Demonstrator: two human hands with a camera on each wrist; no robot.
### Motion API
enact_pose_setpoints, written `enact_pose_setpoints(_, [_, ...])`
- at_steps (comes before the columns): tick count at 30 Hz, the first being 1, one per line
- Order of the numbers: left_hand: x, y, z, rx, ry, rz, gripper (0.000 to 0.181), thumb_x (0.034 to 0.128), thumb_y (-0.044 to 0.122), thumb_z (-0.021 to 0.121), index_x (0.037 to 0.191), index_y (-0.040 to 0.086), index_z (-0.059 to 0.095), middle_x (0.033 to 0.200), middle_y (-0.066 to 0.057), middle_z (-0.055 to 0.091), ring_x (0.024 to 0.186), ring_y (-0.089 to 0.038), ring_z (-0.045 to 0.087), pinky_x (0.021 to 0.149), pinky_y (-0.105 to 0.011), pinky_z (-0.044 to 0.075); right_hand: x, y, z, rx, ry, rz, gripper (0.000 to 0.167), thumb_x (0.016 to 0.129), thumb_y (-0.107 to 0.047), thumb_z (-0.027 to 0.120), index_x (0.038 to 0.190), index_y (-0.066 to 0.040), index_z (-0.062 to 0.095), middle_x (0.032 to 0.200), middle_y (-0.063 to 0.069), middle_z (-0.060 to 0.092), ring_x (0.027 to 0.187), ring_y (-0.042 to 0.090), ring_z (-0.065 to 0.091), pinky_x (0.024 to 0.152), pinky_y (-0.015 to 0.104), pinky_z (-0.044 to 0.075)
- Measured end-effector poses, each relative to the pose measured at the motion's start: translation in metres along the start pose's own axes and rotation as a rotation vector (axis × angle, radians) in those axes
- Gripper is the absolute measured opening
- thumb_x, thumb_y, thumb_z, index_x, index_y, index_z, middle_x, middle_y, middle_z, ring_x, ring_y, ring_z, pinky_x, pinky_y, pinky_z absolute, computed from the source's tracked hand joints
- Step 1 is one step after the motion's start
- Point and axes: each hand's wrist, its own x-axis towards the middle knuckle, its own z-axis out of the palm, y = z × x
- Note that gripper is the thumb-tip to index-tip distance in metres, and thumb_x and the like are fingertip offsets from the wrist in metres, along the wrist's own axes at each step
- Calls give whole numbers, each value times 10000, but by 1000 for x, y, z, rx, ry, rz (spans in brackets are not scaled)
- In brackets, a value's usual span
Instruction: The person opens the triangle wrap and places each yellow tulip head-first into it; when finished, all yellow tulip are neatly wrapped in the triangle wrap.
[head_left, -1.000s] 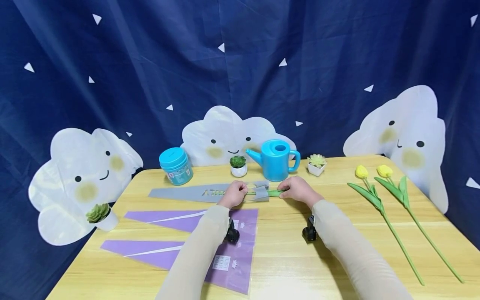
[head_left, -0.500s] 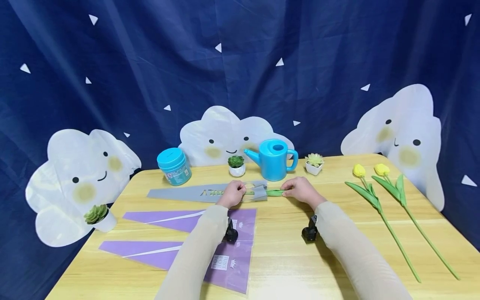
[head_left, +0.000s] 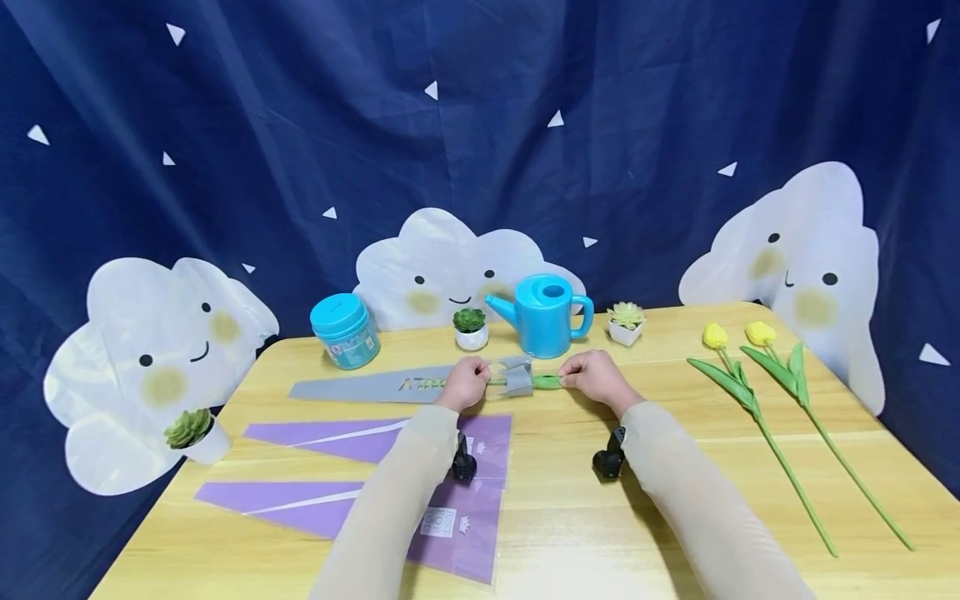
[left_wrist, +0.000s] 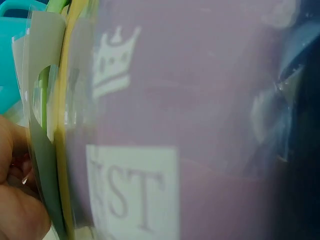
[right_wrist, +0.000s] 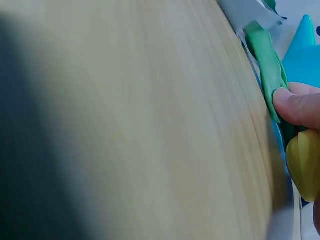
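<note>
A grey tapered bag (head_left: 360,386) with cut-out lettering lies at the back of the table. My left hand (head_left: 465,383) pinches its edge near the wide end; in the left wrist view a green stem (left_wrist: 43,100) shows inside the grey wrap (left_wrist: 44,185). At the bag's mouth, green leaves (head_left: 547,382) stick out to the right, and my right hand (head_left: 596,379) pinches them. The right wrist view shows the thumb on a green leaf (right_wrist: 270,70), with a yellow tulip head (right_wrist: 305,162) by the palm.
Two purple bags (head_left: 480,533) lie in front, partly under my left arm. Two yellow tulips (head_left: 780,454) lie at right. Behind stand a blue jar (head_left: 347,333), a watering can (head_left: 543,321) and small potted plants (head_left: 471,333); another pot (head_left: 208,443) is at left.
The right hand and the leaves have moved slightly left towards the bag, so less of the leaves shows outside its mouth. The left hand keeps its pinch. The head view has shifted a little.
</note>
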Motion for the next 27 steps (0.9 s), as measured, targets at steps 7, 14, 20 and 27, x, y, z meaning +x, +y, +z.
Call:
enact_pose_setpoints(7, [1,5,-4,21,-5,-11,167,958,94,465,811,60,537,850,-69,519,757,-220,482,700,-343,393,6,-9,9,2,5,-37,37,782,-19,693,807,-17,719,793,62,695,845,236,610,810,411,477])
enact_pose_setpoints(14, [1,2,1,-26,-6,-32,149,945,94,495,811,62,551,774,-52,542,753,-221,511,696,-348,417,6,-12,18,13,7,-36,38,781,-14,692,808,-16,719,790,62,690,846,243,608,813,412,474])
enact_pose_setpoints(20, [1,2,3,-17,13,-21,140,933,77,501,805,56,554,822,-64,565,790,-232,527,735,-371,434,6,-15,20,6,2,-40,37,782,-19,693,811,-16,716,790,64,687,852,251,606,816,414,470])
enact_pose_setpoints(27, [2,5,3,-16,22,-28,149,941,91,495,801,69,539,816,-56,550,785,-226,516,727,-353,418,11,-18,23,-14,-12,-61,27,780,-28,695,801,-20,709,781,47,690,859,241,610,834,413,466])
